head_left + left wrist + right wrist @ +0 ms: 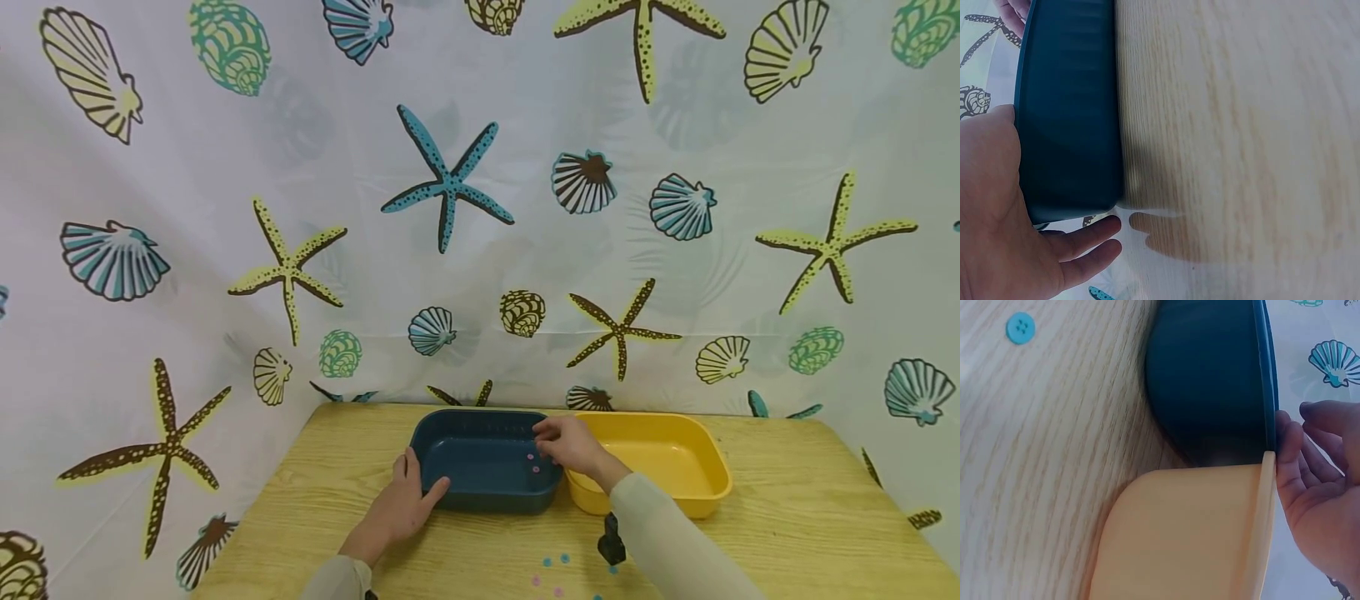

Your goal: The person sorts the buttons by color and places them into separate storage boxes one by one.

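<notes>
A dark blue bin (480, 462) stands on the table, with two small pink buttons (536, 469) inside near its right end. My left hand (401, 504) rests at the bin's front left corner, thumb by the rim and fingers extended along the side, as the left wrist view also shows. My right hand (573, 446) is over the bin's right end, beside the yellow bin (708, 467). In the right wrist view its fingers are loosely bent, thumb and fingertips apart, and no object shows between them. The yellow bin's near corner touches or almost touches the blue bin.
Several loose blue buttons (565, 558) and pink buttons (536, 581) lie on the wooden table (795, 500) in front of the bins. One blue button (1020, 328) shows four holes. A black wrist camera (611, 542) hangs under the right sleeve. A patterned curtain (510, 250) stands behind.
</notes>
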`<state>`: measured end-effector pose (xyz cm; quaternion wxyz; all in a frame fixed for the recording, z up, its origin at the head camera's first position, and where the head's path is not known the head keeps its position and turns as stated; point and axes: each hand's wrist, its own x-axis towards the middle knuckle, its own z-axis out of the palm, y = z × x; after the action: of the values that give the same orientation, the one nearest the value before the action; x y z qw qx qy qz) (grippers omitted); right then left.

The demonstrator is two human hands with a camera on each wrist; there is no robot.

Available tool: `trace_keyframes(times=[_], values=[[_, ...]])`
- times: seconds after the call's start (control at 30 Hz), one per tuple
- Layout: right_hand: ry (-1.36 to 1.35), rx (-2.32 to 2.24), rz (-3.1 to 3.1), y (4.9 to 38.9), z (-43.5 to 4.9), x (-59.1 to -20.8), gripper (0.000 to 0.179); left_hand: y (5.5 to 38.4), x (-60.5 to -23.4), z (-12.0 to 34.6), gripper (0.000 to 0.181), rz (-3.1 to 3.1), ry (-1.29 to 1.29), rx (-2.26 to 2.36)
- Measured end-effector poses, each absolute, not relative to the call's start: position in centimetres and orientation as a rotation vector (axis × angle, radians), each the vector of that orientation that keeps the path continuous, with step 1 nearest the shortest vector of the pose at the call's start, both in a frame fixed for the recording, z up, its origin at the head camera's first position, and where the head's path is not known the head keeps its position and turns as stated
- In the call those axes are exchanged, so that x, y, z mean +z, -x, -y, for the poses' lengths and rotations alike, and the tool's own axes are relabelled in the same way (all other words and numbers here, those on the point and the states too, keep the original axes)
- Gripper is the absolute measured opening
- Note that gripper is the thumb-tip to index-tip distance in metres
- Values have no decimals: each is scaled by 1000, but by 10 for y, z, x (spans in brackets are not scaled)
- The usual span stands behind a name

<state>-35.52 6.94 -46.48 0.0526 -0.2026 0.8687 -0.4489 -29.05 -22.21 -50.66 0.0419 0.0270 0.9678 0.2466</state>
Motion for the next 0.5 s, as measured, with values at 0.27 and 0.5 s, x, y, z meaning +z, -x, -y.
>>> trace_keyframes(times=[0.27, 0.5], values=[[752, -1328, -2632, 347, -78, -459, 24, 290, -507, 221, 94, -2955, -81, 759], [880, -1257, -2648, 332, -83, -452, 16, 290, -506, 221, 96, -2941, -74, 766]])
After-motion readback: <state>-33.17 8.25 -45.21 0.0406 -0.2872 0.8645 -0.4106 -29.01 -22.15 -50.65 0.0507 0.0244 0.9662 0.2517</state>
